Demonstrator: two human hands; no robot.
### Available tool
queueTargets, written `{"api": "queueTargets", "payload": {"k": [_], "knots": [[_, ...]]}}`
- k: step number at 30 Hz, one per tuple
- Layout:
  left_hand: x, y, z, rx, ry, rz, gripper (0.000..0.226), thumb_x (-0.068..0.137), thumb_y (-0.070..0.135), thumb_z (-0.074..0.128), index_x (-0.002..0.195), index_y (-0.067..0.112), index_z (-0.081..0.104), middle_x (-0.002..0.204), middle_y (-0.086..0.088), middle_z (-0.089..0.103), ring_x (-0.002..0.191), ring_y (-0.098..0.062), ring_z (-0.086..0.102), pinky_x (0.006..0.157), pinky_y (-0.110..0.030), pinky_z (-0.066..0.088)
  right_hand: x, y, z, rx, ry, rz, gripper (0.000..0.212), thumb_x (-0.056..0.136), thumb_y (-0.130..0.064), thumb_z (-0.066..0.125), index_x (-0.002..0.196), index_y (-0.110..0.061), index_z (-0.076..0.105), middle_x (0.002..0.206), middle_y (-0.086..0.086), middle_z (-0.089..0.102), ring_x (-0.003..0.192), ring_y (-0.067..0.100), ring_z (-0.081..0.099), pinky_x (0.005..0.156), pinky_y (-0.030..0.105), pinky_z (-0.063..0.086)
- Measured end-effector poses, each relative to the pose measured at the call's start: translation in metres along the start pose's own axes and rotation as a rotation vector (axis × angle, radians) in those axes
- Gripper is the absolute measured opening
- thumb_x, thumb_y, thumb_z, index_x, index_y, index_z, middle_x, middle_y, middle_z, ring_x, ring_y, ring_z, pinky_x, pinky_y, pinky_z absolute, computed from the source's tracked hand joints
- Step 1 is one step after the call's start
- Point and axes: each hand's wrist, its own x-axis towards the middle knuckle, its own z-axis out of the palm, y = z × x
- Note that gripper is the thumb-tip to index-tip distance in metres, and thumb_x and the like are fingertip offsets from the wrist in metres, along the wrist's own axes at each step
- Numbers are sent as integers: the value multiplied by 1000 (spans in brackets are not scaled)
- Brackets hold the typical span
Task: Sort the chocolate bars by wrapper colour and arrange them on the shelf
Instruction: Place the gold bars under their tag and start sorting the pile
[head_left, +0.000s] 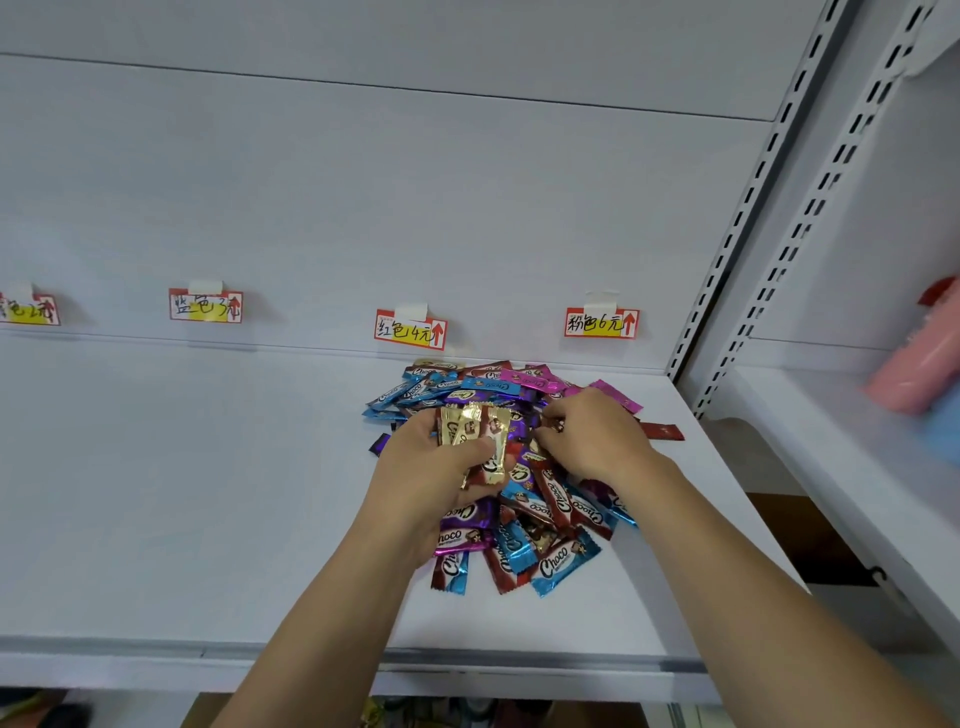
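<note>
A mixed pile of chocolate bars (511, 499) is heaped on the right part of the white shelf (208, 493), below the red label (410, 329) and the pink label (601, 322). Several gold bars (475, 431) are clamped in the left hand (441, 467). The right hand (592, 436) is curled into the pile; whether a bar is pinched there cannot be told. The step in hand appears to be gathering one colour. It is best done by keeping the gold bars fanned flat, so further ones can be slipped in, and by lifting bars singly so neighbours are not dragged off the edge.
</note>
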Motion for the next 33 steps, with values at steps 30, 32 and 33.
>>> {"api": "queueTargets", "payload": {"k": [30, 32, 33], "knots": [[-32, 35, -256, -230, 441, 54, 25, 92, -13, 61, 115, -3, 65, 99, -25, 77, 90, -35, 78, 83, -50, 64, -37, -275, 42, 820, -78, -357, 28, 95, -18, 69, 92, -46, 73, 85, -27, 74, 77, 5, 72, 79, 32, 60], [-23, 43, -297, -238, 484, 58, 24, 92, -15, 60, 114, -6, 65, 104, -28, 75, 89, -36, 77, 83, -49, 64, -27, -316, 56, 843, -102, -393, 28, 95, -19, 68, 95, -46, 73, 84, -27, 73, 78, 1, 71, 76, 24, 56], [-18, 48, -316, -236, 508, 64, 24, 92, -15, 60, 114, -7, 66, 107, -29, 74, 88, -36, 76, 82, -49, 64, -23, -337, 62, 852, -111, -405, 27, 95, -19, 67, 97, -45, 74, 83, -24, 73, 78, -1, 69, 74, 19, 53]]}}
